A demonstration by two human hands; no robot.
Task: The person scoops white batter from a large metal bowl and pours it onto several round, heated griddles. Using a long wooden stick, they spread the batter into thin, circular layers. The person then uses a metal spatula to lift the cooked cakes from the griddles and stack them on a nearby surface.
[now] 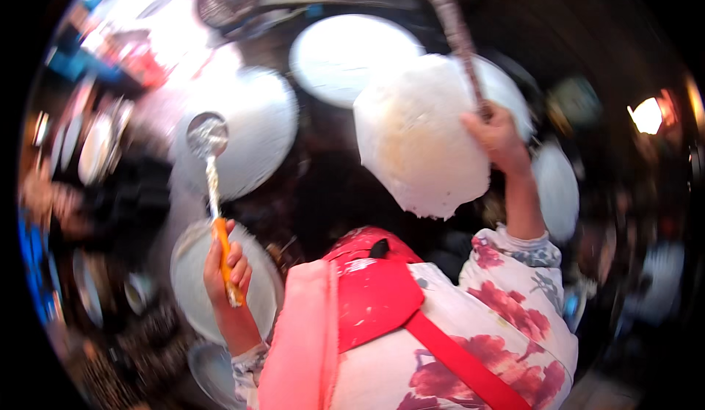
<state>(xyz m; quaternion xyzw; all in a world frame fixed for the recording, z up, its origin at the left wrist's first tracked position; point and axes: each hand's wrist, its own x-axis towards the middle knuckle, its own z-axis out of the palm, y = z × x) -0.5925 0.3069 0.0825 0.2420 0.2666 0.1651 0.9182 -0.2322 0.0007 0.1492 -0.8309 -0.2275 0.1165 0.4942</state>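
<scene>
My left hand (228,267) is closed round the orange handle of a ladle (213,182). The ladle's round bowl, smeared with white, hangs over a pale round surface (261,134). On the right, the fingers of my right hand (501,134) are wrapped round the lower end of a long brown stick (449,24), which points away and up. Beside that hand is a thin white flatbread (422,142) with a browned patch and a ragged near edge. It seems raised, but I cannot tell whether my fingers grip it or the stick bears it.
A white round (356,57) lies beyond the flatbread, and another round (224,281) is beside my left forearm. At far left a person's hand (55,204) shows near stacked round plates (99,145). A bright lamp (646,116) glows at right. Motion blurs the edges.
</scene>
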